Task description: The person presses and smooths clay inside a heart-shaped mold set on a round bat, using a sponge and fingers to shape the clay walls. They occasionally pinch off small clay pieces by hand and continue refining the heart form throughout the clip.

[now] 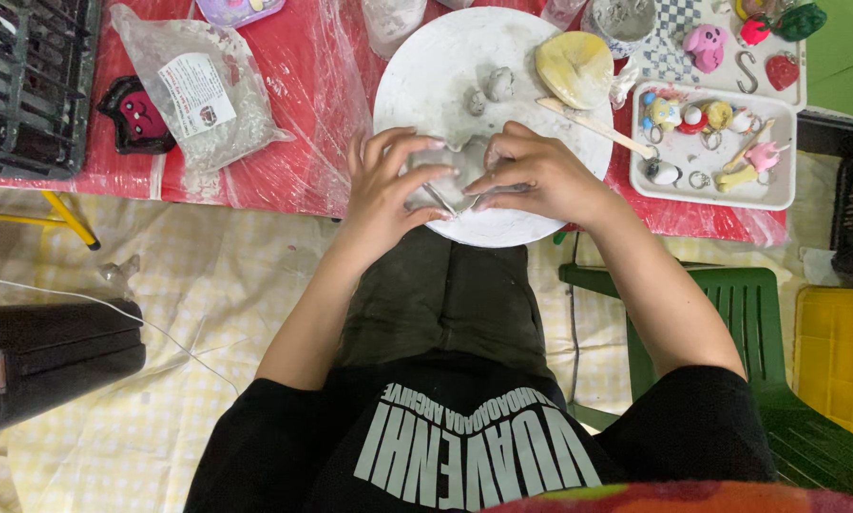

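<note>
My left hand (388,185) and my right hand (540,176) meet over the near part of a round white board (426,76) on the red table. Both press on a flat piece of grey clay (450,171) lying on the board; a thin metal cutter edge shows between the fingers. Two small grey clay lumps (493,87) lie further up the board. A yellow sponge (574,66) and a wooden modelling tool (597,123) rest at the board's right side.
A white tray (778,195) with small colourful figurines stands at the right. A clear bag of clay (203,90) and a dark cat-shaped figure (136,114) lie at the left, beside a black crate (27,85). A green plastic chair (759,323) stands below right.
</note>
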Available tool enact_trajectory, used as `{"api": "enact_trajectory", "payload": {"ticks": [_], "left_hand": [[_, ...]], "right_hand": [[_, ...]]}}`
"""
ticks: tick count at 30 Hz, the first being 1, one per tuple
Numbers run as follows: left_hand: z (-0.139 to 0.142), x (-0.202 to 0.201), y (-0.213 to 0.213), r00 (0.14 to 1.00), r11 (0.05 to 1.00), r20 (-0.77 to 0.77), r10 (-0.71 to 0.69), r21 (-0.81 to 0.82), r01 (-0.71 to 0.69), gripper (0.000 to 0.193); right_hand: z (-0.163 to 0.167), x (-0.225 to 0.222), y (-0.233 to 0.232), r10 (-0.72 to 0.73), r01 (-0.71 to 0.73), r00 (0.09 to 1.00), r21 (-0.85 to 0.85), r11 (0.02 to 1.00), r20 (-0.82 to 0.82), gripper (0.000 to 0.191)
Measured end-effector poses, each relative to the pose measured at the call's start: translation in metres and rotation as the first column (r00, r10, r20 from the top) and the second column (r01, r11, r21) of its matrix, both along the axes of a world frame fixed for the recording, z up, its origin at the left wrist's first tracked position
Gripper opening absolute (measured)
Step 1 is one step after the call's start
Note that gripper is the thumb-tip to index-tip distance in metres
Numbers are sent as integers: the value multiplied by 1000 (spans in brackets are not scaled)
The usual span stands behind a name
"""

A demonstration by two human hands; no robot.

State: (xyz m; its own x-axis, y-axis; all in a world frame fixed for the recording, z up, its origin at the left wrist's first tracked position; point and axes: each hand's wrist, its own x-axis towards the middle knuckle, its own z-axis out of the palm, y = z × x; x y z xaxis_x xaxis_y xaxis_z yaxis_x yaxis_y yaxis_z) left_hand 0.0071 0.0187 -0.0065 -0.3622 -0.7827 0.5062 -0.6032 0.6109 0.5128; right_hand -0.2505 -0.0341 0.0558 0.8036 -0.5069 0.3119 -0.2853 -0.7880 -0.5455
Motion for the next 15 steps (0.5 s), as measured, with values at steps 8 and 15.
{"api": "enact_trajectory", "payload": {"ticks": [8,15], "left_hand": [[-7,1,-2,998,998,-44,-49,-45,47,45],[-17,0,-4,981,993,-173,-92,56,103,62]], "right_hand": [[-8,-4,-4,51,-55,997,-77,996,-52,22],[-4,-8,-4,6,-12,996,70,997,85,31]]}}
